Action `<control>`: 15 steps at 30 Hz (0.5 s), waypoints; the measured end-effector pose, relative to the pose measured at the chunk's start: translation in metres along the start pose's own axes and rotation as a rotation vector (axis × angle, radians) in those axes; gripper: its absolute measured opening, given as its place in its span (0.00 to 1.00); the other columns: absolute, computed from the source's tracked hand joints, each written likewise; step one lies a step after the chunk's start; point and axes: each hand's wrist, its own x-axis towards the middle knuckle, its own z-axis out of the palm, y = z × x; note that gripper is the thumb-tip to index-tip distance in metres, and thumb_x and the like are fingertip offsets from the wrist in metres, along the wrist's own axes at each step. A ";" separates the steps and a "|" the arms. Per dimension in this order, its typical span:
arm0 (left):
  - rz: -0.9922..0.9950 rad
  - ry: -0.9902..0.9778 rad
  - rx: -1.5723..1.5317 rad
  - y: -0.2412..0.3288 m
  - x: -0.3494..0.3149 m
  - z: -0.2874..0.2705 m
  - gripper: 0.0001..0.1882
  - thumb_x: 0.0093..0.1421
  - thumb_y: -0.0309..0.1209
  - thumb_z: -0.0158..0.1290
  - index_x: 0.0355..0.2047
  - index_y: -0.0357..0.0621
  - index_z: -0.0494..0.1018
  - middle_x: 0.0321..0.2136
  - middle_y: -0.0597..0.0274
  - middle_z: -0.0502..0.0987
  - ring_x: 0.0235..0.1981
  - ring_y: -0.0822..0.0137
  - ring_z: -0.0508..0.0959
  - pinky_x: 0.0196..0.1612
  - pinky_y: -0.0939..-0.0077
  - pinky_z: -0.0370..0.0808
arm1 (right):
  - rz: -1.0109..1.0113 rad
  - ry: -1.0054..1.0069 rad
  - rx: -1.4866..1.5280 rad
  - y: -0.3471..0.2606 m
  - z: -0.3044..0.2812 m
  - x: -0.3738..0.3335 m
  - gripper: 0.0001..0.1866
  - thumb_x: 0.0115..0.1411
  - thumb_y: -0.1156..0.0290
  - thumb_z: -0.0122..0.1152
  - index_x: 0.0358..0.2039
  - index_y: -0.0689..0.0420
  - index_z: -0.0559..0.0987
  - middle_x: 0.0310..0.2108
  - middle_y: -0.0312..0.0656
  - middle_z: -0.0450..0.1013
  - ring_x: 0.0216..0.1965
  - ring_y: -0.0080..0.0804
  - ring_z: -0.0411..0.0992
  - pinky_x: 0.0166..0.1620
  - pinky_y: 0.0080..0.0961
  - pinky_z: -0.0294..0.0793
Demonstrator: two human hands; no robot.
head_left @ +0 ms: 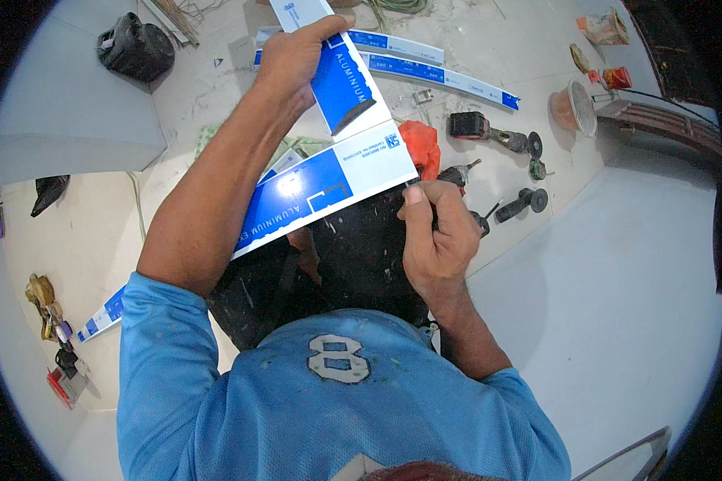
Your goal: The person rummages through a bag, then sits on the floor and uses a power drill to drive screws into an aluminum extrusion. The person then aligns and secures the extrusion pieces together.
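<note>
Two aluminium profiles, wrapped in blue and white film, meet at an angle in front of me. My left hand (293, 60) is wrapped around the upper profile (343, 80), thumb across its face. The lower profile (297, 196) runs across above my dark-clothed legs, its left end passing behind my left forearm. At its right end, close to the corner, my right hand (441, 232) is closed with thumb and forefinger pinched together. A small dark bit shows at those fingertips, too small to name. An orange-red plastic bag (421, 144) lies just beyond the corner.
More film-covered profiles (445, 76) lie on the pale, dusty floor ahead. To the right are a cordless angle grinder (497, 132), a drill (457, 174) partly hidden by my hand, and another grinder (521, 204). A bucket (573, 108) stands farther right, a black jerrycan (136, 48) far left.
</note>
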 end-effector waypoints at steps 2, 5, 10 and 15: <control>0.011 0.008 -0.009 -0.001 0.000 0.001 0.26 0.60 0.34 0.70 0.47 0.22 0.74 0.29 0.45 0.84 0.29 0.58 0.89 0.31 0.65 0.90 | 0.042 -0.058 0.005 -0.001 -0.002 -0.001 0.07 0.72 0.74 0.62 0.36 0.62 0.79 0.28 0.42 0.78 0.28 0.26 0.75 0.33 0.26 0.74; 0.005 -0.003 -0.025 0.002 -0.001 0.001 0.26 0.60 0.34 0.70 0.47 0.22 0.74 0.29 0.46 0.84 0.29 0.58 0.89 0.30 0.65 0.90 | 0.035 -0.007 0.011 -0.002 0.002 -0.001 0.06 0.70 0.75 0.64 0.36 0.62 0.79 0.27 0.44 0.78 0.28 0.31 0.77 0.33 0.29 0.75; 0.001 -0.001 -0.017 0.001 -0.001 -0.001 0.26 0.60 0.35 0.71 0.47 0.23 0.74 0.29 0.47 0.84 0.28 0.59 0.88 0.30 0.66 0.90 | 0.028 0.039 0.047 -0.004 0.006 0.002 0.05 0.68 0.75 0.67 0.35 0.62 0.80 0.24 0.45 0.77 0.25 0.37 0.78 0.31 0.33 0.75; -0.022 -0.013 -0.045 0.001 0.004 -0.003 0.25 0.60 0.35 0.71 0.45 0.24 0.75 0.28 0.46 0.84 0.26 0.58 0.88 0.30 0.65 0.90 | 0.082 -0.006 0.075 -0.004 0.007 0.004 0.07 0.65 0.75 0.69 0.33 0.62 0.79 0.25 0.46 0.77 0.26 0.38 0.78 0.31 0.34 0.75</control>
